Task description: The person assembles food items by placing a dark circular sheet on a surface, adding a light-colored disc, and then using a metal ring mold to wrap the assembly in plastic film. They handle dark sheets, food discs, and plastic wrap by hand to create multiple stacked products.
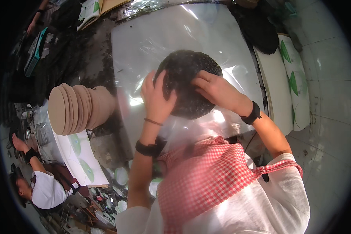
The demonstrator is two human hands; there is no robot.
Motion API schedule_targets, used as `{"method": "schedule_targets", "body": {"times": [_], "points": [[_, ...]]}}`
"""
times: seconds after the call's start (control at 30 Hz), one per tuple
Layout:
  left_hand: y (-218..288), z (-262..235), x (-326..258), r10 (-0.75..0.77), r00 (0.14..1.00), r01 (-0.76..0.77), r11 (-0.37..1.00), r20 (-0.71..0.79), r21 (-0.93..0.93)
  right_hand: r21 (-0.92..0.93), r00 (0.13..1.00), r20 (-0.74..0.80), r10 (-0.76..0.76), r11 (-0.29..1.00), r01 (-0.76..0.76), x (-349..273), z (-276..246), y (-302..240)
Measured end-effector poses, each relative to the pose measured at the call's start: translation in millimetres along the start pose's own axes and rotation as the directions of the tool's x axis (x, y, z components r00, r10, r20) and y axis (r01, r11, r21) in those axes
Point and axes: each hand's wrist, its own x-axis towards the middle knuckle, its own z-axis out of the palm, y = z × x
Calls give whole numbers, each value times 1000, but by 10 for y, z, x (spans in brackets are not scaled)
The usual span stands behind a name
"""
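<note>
A round, thick black disc of matted, seaweed-like material lies on a sheet of clear plastic film in front of me. My left hand rests on the disc's left edge, its fingers and thumb spread apart. On the disc's upper right part, my right hand has its fingers bent and drawn together. Whatever those right fingertips may pinch is hidden under them. Clear plastic film covers the pale work surface around the disc and shines in places.
Left of the film stands a stack of round brown cardboard discs. Printed sheets with green shapes lie beside it, others at the right. A dark heap sits at the far right. Another person works at the lower left.
</note>
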Motion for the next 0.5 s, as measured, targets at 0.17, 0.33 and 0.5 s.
{"method": "schedule_targets", "body": {"times": [0.17, 0.33, 0.5], "points": [[-21, -164, 279, -35, 993, 72, 932, 109, -355, 13, 994, -99, -48, 999, 50, 81, 238, 237], [-55, -222, 233, -305, 936, 337, 634, 175, -697, 216, 961, -275, 11, 975, 50, -54, 273, 294], [-141, -35, 292, -90, 994, 89, 996, 64, 8, 226, 929, -369, 3, 970, 87, -107, 386, 358]]}}
